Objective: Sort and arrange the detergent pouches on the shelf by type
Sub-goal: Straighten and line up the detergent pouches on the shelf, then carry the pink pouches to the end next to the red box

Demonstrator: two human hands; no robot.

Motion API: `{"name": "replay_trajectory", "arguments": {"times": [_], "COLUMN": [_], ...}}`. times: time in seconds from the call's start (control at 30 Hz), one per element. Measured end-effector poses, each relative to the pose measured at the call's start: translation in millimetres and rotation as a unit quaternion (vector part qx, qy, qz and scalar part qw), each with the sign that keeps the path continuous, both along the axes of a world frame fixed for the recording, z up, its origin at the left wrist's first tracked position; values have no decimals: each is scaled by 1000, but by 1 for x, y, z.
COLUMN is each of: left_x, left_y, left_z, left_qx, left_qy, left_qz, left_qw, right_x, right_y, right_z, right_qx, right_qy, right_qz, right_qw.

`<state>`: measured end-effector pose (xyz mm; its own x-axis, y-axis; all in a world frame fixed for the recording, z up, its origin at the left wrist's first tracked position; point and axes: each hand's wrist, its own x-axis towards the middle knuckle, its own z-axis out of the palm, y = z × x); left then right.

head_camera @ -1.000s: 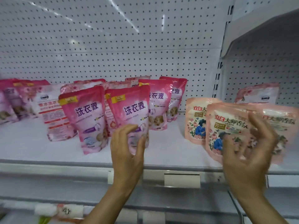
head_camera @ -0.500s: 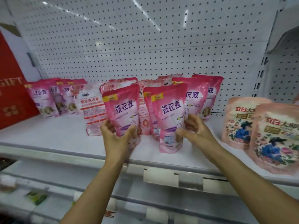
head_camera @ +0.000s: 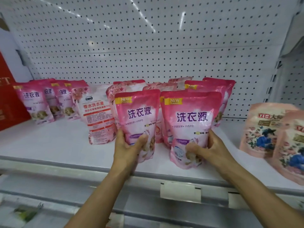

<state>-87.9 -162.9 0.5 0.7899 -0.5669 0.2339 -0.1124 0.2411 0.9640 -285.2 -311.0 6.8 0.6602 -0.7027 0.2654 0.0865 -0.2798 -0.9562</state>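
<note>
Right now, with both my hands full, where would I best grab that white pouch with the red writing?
Take the white pouch by its lower body from the front left, thumb across the face and fingers behind. It stands upright with open shelf to its left, while pink pouches crowd its right side and back.

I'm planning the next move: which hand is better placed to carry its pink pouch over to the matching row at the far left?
Left. The left hand already holds a pink pouch nearest the matching row; the right hand would probably have to cross over.
</note>
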Motion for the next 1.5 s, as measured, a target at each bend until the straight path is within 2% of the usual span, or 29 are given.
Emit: {"name": "replay_trajectory", "arguments": {"times": [0.1, 0.23, 0.47, 0.67, 0.9, 1.23, 1.5], "left_x": [-6, -15, -39, -69, -84, -11, 130], "left_y": [-5, -5, 5, 33, 86, 162, 255], "left_z": [-1, 0, 18, 13, 16, 15, 13], "left_qx": [29, 7, -45, -73, -70, -68, -54], "left_qy": [-68, -109, -57, 14, -5, -18, -35], "left_qz": [48, 115, 84, 75, 105, 154, 171], "left_qw": [996, 987, 994, 994, 992, 986, 983], "right_x": [8, 16, -2, -27, -20, 73, 216], "right_y": [10, 17, 12, 24, 60, 123, 187], "right_z": [-1, 0, 6, 13, 22, 28, 25], "right_qx": [-28, -52, -39, -33, -33, -25, 4], "right_qy": [-33, -72, -97, -101, -112, -108, -131], "right_qz": [-47, -118, -143, -119, -40, 39, 41], "right_qw": [998, 989, 984, 987, 992, 993, 991]}}
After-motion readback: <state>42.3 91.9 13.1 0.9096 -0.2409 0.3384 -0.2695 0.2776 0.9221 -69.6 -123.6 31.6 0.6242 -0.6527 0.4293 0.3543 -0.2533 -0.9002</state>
